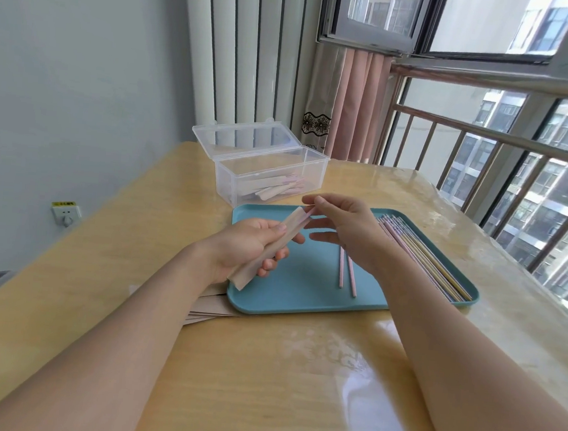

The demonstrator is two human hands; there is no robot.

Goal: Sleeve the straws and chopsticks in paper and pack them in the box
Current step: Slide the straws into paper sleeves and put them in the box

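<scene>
grey wall [67, 62] | white radiator [255, 49] | railed window [503, 137] | daylight

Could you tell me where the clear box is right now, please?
In the head view, the box stands open on the table, left of centre, just behind the teal tray's far left corner.

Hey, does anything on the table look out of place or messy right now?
Only small things. Two pink sticks lie loose mid-tray, apart from the neat row along its right edge. The spare paper sleeves sit half tucked under the tray's near left corner. Nothing looks spilled or damaged.
</scene>
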